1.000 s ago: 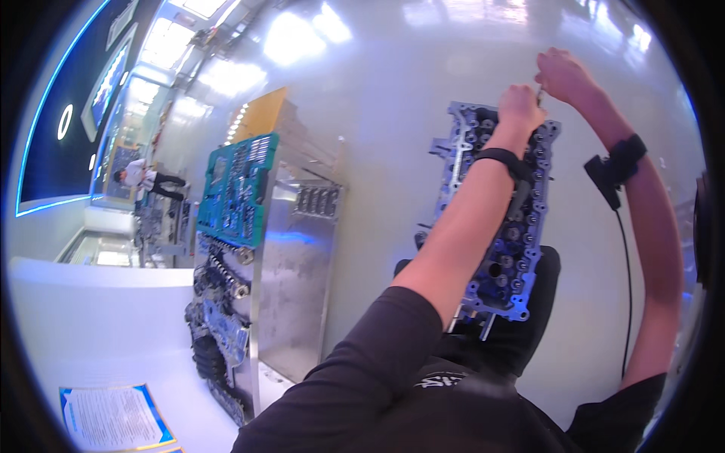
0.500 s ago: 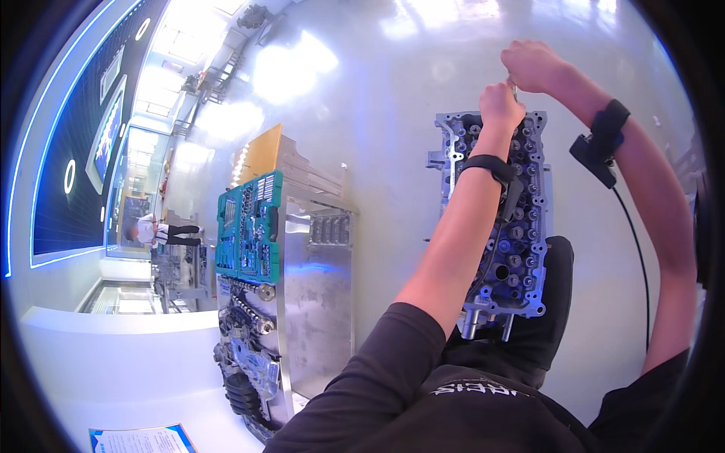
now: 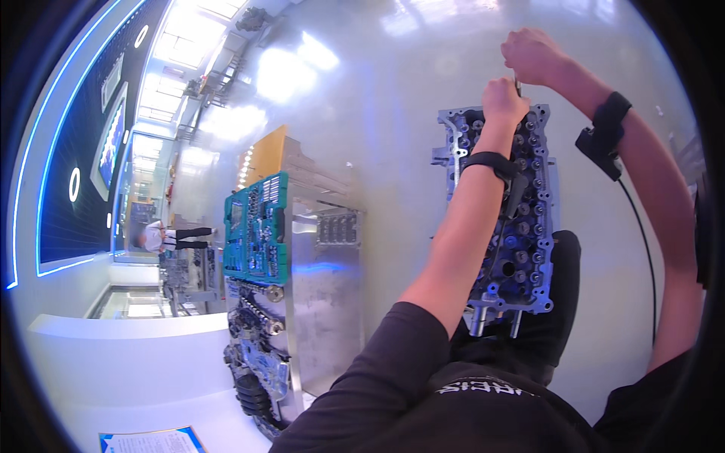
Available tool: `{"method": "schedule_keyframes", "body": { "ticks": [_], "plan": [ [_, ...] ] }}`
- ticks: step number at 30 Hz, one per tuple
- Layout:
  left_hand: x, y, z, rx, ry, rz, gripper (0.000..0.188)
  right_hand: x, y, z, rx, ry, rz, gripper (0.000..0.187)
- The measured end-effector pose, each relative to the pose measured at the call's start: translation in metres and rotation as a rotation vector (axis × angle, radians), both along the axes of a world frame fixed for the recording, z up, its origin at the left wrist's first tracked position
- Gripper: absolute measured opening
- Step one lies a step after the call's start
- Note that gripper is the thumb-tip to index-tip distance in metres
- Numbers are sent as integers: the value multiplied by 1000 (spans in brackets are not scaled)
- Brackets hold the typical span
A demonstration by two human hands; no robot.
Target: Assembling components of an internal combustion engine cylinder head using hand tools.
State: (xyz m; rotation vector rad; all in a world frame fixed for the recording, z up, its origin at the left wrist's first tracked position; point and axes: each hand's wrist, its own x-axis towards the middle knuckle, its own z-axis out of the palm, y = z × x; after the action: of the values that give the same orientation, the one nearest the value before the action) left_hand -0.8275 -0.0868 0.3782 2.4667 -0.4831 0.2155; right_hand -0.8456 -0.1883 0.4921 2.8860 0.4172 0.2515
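A grey cylinder head (image 3: 540, 279) with rows of valve springs lies lengthwise in front of me, its near end by my dark-trousered leg. My left hand (image 3: 504, 100) is closed in a fist over its far end. Just beyond and to the right, my right hand (image 3: 532, 56) is also closed, held higher. Between the two fists shows a short length of a slim metal tool (image 3: 517, 81); both hands seem to grip it. Its ends are hidden by my fingers, so its kind cannot be made out. My left forearm covers part of the cylinder head.
On the left stands a metal cabinet (image 3: 325, 291). It carries an open green socket set case (image 3: 257, 226), camshafts (image 3: 260, 308) and dark engine parts (image 3: 257, 370). A wooden board (image 3: 264, 157) lies past the case. Another person (image 3: 170, 238) stands far left.
My right hand has risen slightly away from the left, and a bit more of the tool shows between them. The whole view has shifted a little.
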Motion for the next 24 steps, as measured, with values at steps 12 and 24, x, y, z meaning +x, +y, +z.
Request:
{"method": "schedule_keyframes", "body": {
  "ticks": [12, 24],
  "plan": [
    [4, -8, -3, 49, -13, 16, 16, -9, -2, 26, 38, 101, 128, 16],
    [3, -3, 1, 62, 55, 48, 16, 11, -3, 3, 36, -20, 284, 11]
  ]
}}
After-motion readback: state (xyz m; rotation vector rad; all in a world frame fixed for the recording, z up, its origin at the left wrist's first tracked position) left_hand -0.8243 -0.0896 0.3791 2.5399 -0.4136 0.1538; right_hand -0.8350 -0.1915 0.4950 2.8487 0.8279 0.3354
